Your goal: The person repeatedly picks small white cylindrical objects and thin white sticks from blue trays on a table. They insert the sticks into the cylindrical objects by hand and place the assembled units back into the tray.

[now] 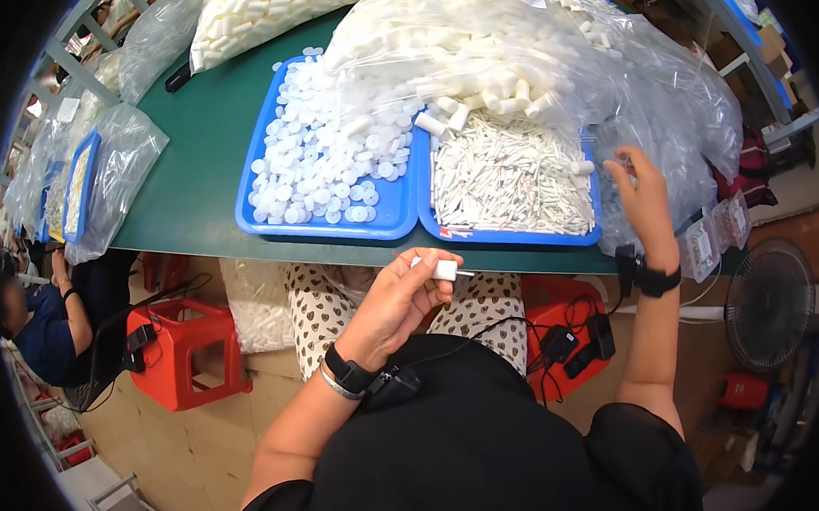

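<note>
My left hand (399,303) is closed around a small white cylinder (445,270) with a thin white stick poking out of its right end. It hangs just off the table's near edge, over my lap. My right hand (643,195) is raised at the right of the trays, its fingers loosely curled and apart, with nothing visible in them. Left of those fingers, a white cylinder (582,168) lies at the rim of a blue tray (518,238) full of thin white sticks. Beside it, another blue tray (390,222) holds many translucent round caps.
A large clear bag of white cylinders (473,47) spills over the trays' far side. Another filled bag (262,24) lies behind. The green table (195,164) extends left. Red stools (181,357), cables and a fan (770,304) surround me. A co-worker (43,331) sits at left.
</note>
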Demonstrator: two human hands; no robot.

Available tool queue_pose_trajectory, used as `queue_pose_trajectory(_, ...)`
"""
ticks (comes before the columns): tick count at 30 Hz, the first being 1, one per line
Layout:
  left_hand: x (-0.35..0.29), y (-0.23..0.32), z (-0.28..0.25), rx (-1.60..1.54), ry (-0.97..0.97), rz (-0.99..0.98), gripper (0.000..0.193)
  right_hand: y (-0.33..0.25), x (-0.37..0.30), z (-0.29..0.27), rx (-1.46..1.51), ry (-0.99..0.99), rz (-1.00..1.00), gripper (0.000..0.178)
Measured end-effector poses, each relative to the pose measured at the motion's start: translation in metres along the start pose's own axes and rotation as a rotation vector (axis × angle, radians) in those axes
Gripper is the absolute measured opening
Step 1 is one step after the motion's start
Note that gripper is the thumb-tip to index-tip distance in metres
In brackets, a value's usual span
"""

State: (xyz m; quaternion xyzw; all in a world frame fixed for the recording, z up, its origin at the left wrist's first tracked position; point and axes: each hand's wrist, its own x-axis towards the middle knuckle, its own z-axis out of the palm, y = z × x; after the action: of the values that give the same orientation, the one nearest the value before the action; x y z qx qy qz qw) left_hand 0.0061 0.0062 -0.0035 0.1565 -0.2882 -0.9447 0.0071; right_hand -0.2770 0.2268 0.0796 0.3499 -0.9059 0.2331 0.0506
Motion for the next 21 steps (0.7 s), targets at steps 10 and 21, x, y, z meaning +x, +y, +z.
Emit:
queue_pose_trajectory(10,-0.004,0.002,0.005,-0.088,0.061,0.117,0.023,-0.094,-0.042,0.057,0.527,-0.168,-0.156,0.025)
queue_pose_trajectory(21,-0.002,0.003,-0.002,-0.145,0.119,0.182,0.016,-0.097,-0.023,0.066,0.546,-0.129,0.021,0.027)
